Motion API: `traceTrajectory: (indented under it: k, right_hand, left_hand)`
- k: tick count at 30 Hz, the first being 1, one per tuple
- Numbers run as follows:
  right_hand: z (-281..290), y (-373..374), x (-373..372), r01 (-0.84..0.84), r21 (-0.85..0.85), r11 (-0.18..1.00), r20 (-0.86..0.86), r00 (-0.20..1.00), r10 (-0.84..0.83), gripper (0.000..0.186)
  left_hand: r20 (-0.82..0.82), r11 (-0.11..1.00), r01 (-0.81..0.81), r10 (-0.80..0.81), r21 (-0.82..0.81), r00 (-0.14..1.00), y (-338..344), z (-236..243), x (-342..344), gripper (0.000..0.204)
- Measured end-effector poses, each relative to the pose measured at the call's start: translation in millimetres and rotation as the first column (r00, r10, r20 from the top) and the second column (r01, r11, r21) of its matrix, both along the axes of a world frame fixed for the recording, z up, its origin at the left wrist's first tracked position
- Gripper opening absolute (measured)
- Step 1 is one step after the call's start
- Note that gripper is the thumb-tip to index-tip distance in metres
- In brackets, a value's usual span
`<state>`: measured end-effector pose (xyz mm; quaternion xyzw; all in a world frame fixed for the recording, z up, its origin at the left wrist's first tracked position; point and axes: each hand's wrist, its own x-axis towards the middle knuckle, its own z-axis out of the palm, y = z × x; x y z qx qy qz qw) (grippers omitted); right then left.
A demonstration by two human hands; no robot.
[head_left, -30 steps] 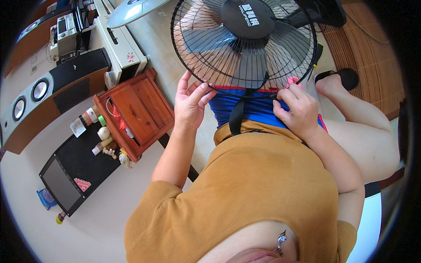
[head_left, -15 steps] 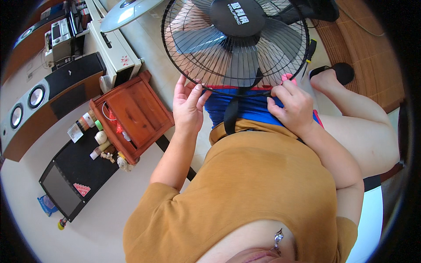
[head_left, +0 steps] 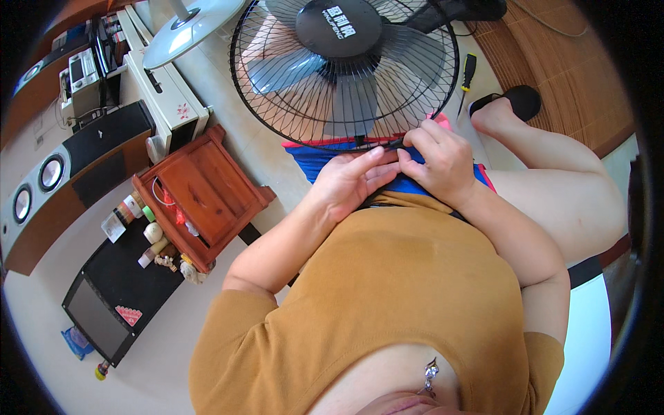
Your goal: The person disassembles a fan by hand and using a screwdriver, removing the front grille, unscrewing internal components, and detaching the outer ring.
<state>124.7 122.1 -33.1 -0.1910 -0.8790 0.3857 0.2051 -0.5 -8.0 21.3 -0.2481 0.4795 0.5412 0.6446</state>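
Note:
An electric fan [head_left: 339, 31] with a black wire guard and grey see-through blades stands at the top, its guard's lower rim above my lap. My right hand [head_left: 443, 164] is closed, thumb and forefinger pinching the rim at the lower right. A small dark piece shows at those fingertips, but I cannot make out what it is. Close beside it, my left hand [head_left: 349, 181] is palm up with its fingers stretched toward the right hand. Its thumb lies at the bottom of the rim, and its fingertips are partly hidden near the right hand.
A yellow-and-black screwdriver [head_left: 468, 75] lies on the floor right of the fan, near my foot in a black slipper [head_left: 523, 104]. A pale round base [head_left: 190, 31] stands at upper left. Left are a reddish wooden cabinet [head_left: 207, 197], a tall speaker [head_left: 83, 166] and small bottles [head_left: 124, 211].
My left hand has left the rim's left part and moved right, beside the right hand. The right hand stays at the rim. The fan appears shifted left in view, and the screwdriver shows more fully.

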Motion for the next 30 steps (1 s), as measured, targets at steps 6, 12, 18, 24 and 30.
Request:
traceTrajectory:
  k: [6, 12, 18, 24, 30]
  right_hand:
    - [0.3, -1.2, -0.2, -0.013, -0.002, 1.0, -0.021, 1.0, 0.013, 0.019]
    - [2.2, 0.2, -0.1, -0.07, -0.012, 0.997, -0.023, 0.997, 0.07, 0.019]
    - [6.9, 3.1, 1.6, -0.116, 0.01, 0.993, -0.001, 0.993, 0.116, 0.019]
    - [11.0, 5.5, -0.7, -0.208, 0.077, 0.975, 0.043, 0.978, 0.205, 0.018]
    - [23.2, 5.7, -2.2, -0.285, 0.1, 0.953, 0.2, 0.944, 0.262, 0.019]
  left_hand:
    - [0.084, 0.998, -0.038, 0.042, -0.042, 0.996, 6.2, -15.7, 4.6, 0.032]
    - [0.192, 0.991, -0.091, 0.071, 0.096, 0.979, -1.1, -26.2, 7.5, 0.031]
    - [0.21, 0.987, -0.084, 0.053, 0.141, 0.976, -0.7, -27.0, 8.6, 0.028]
    - [0.171, 0.993, -0.082, 0.067, 0.084, 0.983, 1.9, -28.3, 8.1, 0.033]
    - [0.269, 0.991, -0.126, 0.107, 0.053, 0.957, 6.0, -26.7, 9.4, 0.028]
